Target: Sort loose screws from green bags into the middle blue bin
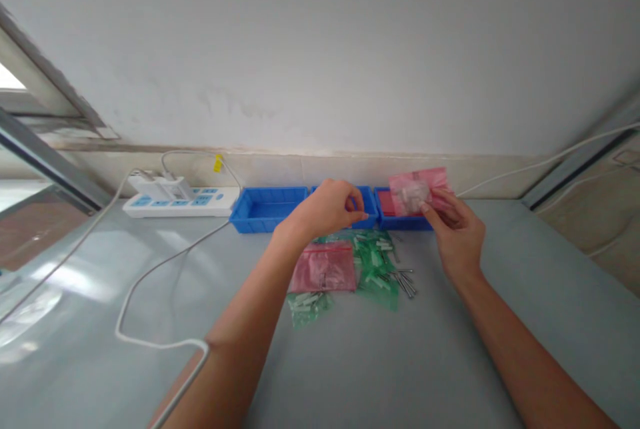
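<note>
A: Where is the pink bag [413,192] that's in use?
B: Right of centre in the frame, above the right bin [403,223]. The right hand [463,235] holds it in a narrow pinch, thumb in front, by its lower right part. Most of the bag stands free of the fingers, probably so that it can be seen and turned easily.
A: And the left hand [330,207]?
B: At the centre, over the middle bin [373,202]. Its fingers are curled and bent down; I can't tell whether they hold anything.
A: Why the row of bins?
B: They stand end to end near the wall [320,69], which likely keeps each one in reach and leaves the near side open for the hands. The left bin [269,223] is in the row too, and something red [389,203] lies in the right one.
A: What's below them?
B: Green bags [375,252] with white pieces, a flat red-sealed packet [327,272] overlapping them, and loose screws [405,282] at their right. The heap sits between the forearms, perhaps for either hand to get at.
A: The power strip [213,207]?
B: Left of the bins, against the wall, seemingly out of the hands' way.
</note>
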Demonstrator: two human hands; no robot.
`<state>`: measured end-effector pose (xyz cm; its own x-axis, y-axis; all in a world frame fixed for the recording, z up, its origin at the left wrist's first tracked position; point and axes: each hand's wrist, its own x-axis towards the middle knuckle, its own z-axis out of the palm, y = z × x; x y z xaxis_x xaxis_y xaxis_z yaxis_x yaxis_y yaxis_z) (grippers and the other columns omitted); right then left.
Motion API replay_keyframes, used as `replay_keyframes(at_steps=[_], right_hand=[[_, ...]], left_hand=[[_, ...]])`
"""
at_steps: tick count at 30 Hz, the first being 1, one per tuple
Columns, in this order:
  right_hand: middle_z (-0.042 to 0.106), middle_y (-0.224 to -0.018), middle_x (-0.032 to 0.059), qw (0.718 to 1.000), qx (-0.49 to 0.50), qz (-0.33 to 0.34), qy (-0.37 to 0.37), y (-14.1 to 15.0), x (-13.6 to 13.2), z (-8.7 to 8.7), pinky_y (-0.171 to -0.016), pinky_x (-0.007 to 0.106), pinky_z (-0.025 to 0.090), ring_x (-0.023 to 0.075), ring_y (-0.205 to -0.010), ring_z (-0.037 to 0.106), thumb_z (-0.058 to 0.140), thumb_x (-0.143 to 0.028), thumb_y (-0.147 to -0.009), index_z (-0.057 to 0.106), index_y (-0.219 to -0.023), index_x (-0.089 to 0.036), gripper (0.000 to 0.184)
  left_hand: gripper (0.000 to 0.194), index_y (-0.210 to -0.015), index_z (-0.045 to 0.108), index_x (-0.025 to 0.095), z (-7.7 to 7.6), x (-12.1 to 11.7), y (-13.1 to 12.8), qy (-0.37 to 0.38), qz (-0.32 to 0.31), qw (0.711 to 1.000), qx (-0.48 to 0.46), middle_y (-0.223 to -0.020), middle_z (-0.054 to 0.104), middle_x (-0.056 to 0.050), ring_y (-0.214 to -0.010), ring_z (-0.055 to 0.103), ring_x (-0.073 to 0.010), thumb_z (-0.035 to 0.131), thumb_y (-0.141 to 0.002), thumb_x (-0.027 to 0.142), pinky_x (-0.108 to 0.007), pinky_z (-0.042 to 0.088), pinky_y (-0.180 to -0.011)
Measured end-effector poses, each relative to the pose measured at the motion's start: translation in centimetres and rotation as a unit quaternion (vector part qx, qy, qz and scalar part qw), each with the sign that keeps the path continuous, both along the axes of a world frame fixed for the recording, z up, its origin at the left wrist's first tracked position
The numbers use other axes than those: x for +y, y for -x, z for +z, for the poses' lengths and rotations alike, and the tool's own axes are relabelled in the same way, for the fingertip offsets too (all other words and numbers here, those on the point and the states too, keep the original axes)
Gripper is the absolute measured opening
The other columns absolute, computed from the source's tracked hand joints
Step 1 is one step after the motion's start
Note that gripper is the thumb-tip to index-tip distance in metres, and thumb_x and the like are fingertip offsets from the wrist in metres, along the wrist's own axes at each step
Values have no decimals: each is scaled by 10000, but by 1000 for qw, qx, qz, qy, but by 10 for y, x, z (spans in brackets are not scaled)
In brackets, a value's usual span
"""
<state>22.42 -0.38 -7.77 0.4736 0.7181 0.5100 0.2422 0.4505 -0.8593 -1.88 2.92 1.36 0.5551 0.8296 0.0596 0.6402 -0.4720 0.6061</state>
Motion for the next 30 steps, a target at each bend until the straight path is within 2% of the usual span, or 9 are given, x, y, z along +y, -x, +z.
replay_keyframes(at_steps=[3,8,13,16,19,24,27,28,30], right_hand=[[773,-1094,129,998,-23,-65,13,-9,3,-4,-896,459,597,277,-949,748,840,-459,-727,733,-1166,-171,536],[699,-1246,163,989,-126,-66,50,-16,4,-11,-968,500,549,296,-1052,701,771,-538,-784,728,-1224,-182,567],[638,-1160,153,923,-365,-113,39,-19,6,-17,-1070,579,413,333,-1180,546,666,-592,-862,806,-1043,-232,427],[543,-1311,159,894,-420,-148,40,-17,3,-15,-1073,587,376,354,-1260,478,629,-560,-898,772,-1151,-258,419],[465,-1499,135,878,-462,-125,34,-14,-1,-13,-1099,613,340,384,-1380,396,613,-514,-923,698,-1286,-298,430],[653,-1388,95,871,-489,-37,25,-13,-5,-10,-1129,670,287,399,-1435,384,592,-469,-959,682,-1299,-297,391],[661,-1383,93,903,-428,-20,-20,-10,-10,-1,-1158,622,310,359,-1387,470,626,-421,-939,691,-1281,-281,375],[685,-1344,88,919,-393,7,-31,-8,-13,3,-1155,588,346,334,-1335,530,628,-408,-939,697,-1265,-283,356],[732,-1245,75,947,-300,112,-18,-1,-18,9,-1089,513,460,290,-1196,647,602,-417,-959,687,-1269,-287,347]], left_hand=[[106,-825,799,169,6,1,17,41,-43,989,138,-818,790,-48,-751,722,-179,717,-764,197,-234,500,-672],[333,-998,817,213,7,0,22,76,-37,962,258,-947,801,-40,-792,724,-197,771,-670,176,-232,485,-633],[301,-948,826,214,2,-1,14,73,-35,957,279,-908,797,-55,-804,726,-205,742,-671,129,-230,482,-614],[308,-886,822,204,-1,-2,11,78,-36,956,280,-861,794,-60,-758,721,-201,688,-651,57,-225,453,-560],[280,-782,805,198,-1,-5,10,81,-37,964,249,-790,779,-49,-686,697,-188,661,-622,19,-227,433,-541],[109,-754,769,206,13,-10,13,37,-126,986,103,-810,761,-19,-760,681,-177,705,-718,126,-240,463,-652],[56,-823,733,189,21,-12,15,44,-159,986,-5,-860,760,-15,-814,688,-156,686,-794,176,-231,484,-728],[56,-853,719,182,23,-12,15,58,-158,985,-41,-854,761,-18,-804,688,-151,680,-817,200,-230,489,-727],[108,-918,696,171,24,-11,14,87,-142,980,-106,-825,759,-26,-761,686,-143,679,-846,249,-226,493,-691]])
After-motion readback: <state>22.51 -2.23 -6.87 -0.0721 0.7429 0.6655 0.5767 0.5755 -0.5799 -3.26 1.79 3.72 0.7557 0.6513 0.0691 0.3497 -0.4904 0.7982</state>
